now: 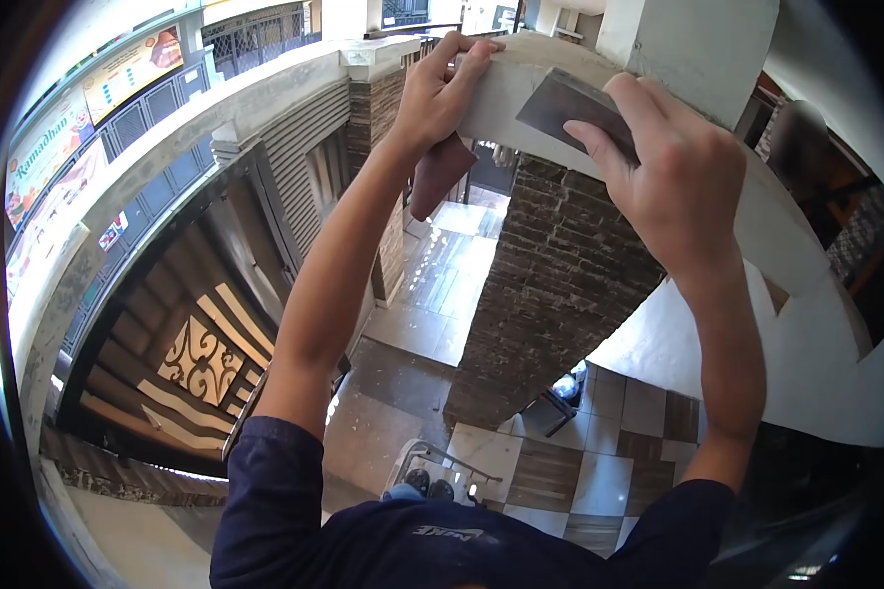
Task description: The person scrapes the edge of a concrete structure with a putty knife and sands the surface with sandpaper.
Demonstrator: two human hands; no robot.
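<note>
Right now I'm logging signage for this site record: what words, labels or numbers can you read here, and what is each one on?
"Ramadhan": on the banner fixed to the upper wall at left.
Menu-like poster beside it: print too small to read.
Small sign lower on that wall: blurred, unreadable.
Logo on the dark shirt: upside down and too blurred to read.
Metal scraper under the right hand: no markings visible.

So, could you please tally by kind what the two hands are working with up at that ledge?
Hands: 2, the left hand and the right hand
Flat metal scraper blade: 1, the blade pressed under the right hand
White plastered ledge: 1, the ledge gripped by the left hand
Brick pillar: 1, the pillar below the ledge
Total: 5
</note>
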